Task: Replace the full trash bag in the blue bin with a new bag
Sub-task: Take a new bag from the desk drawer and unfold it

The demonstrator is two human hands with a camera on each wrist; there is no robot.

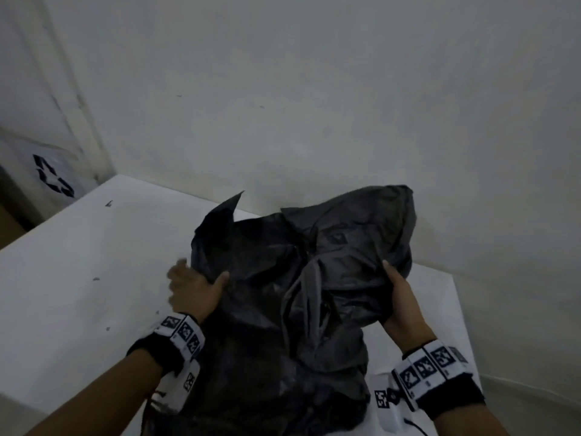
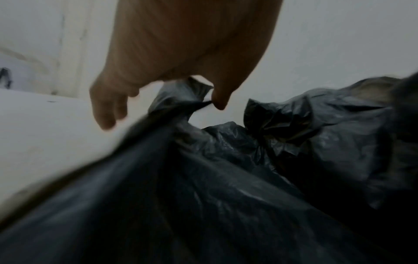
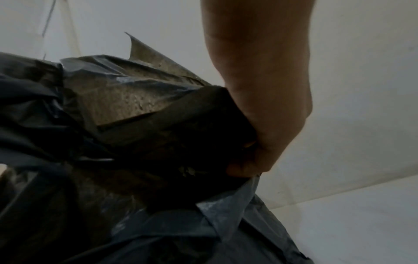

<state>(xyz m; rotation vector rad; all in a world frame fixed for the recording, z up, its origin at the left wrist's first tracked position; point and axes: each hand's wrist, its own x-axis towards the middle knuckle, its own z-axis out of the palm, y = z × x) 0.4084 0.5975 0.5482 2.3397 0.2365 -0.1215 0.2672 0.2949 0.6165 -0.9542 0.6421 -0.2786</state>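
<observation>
A crumpled black trash bag (image 1: 292,294) is held up over a white surface (image 1: 78,272), its loose top bunched and one corner sticking up. My left hand (image 1: 195,286) pinches the bag's left edge between thumb and fingers; in the left wrist view the left hand (image 2: 158,84) holds a fold of the bag (image 2: 203,187) while the outer fingers hang free. My right hand (image 1: 397,291) grips the bag's right side, thumb on top; in the right wrist view the right hand (image 3: 260,142) is closed round a wad of the bag (image 3: 135,134). No blue bin shows in any view.
A white wall (image 1: 314,89) rises just behind the white surface. At the far left stands a pale container with a black recycling mark (image 1: 53,179). Small dark specks (image 1: 108,203) lie on the white surface left of the bag.
</observation>
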